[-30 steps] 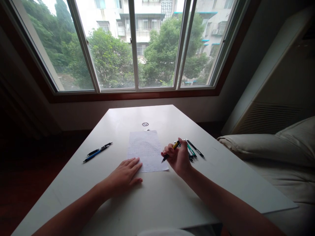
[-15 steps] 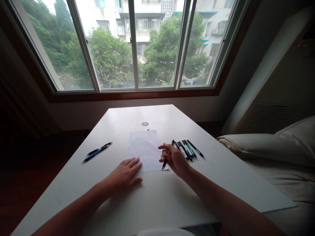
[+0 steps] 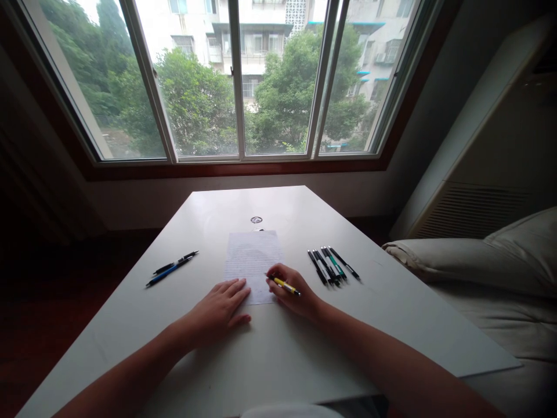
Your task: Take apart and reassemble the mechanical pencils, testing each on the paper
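A lined sheet of paper [image 3: 252,252] lies on the white table [image 3: 174,371], with rows of marks too small to read. My left hand [image 3: 221,307] rests flat on the sheet's lower left corner, fingers stretched out. Over the paper's lower right part, my right hand [image 3: 293,290] grips a yellow and black pen [image 3: 284,284]. The pen slants, its thin end toward the middle of the sheet; whether it touches the paper I cannot tell.
Right of the paper lie several pens [image 3: 328,266] side by side. Two pens, one black [image 3: 176,263] and one blue [image 3: 172,273], lie at the left. A small round dark emblem [image 3: 256,220] is beyond the sheet. A pale sofa [image 3: 478,273] stands at the right.
My right hand has moved left onto the paper, and the pen in it has swung from pointing down to pointing up and left. My left hand has stayed in place.
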The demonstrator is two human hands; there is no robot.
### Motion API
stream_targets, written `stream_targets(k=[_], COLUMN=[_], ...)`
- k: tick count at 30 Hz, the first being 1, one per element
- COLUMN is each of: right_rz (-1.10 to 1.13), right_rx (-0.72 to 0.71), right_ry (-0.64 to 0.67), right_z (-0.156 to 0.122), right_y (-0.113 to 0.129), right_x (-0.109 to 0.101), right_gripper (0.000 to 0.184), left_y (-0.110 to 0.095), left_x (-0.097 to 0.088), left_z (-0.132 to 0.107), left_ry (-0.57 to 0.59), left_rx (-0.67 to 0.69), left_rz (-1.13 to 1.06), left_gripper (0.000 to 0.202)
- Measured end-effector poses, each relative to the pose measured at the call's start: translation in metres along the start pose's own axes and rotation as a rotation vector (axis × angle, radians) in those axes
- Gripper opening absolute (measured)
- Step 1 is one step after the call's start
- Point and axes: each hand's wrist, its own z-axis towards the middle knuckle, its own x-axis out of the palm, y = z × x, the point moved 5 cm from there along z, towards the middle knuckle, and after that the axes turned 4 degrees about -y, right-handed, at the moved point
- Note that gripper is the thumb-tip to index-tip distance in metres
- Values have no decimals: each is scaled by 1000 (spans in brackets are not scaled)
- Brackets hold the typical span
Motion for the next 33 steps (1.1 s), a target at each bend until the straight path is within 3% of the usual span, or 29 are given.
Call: stream_targets(k=[5, 12, 16, 33], right_rz=[-28, -103, -98, -174], right_rx=[36, 30, 89, 94], right_ry=[-21, 0, 33, 81], right_z=[5, 4, 3, 4], right_y=[-12, -9, -15, -17], right_x=[0, 3, 6, 9], right_gripper=[25, 5, 4, 2], left_y=[0, 0, -1, -1], left_x=[-1, 0, 0, 0], left_z=[0, 0, 0, 1], left_ry=[12, 27, 57, 69], left_rx=[-6, -16, -34, -40], left_rz=[6, 9, 22, 26], left_gripper=[62, 62, 64, 64])
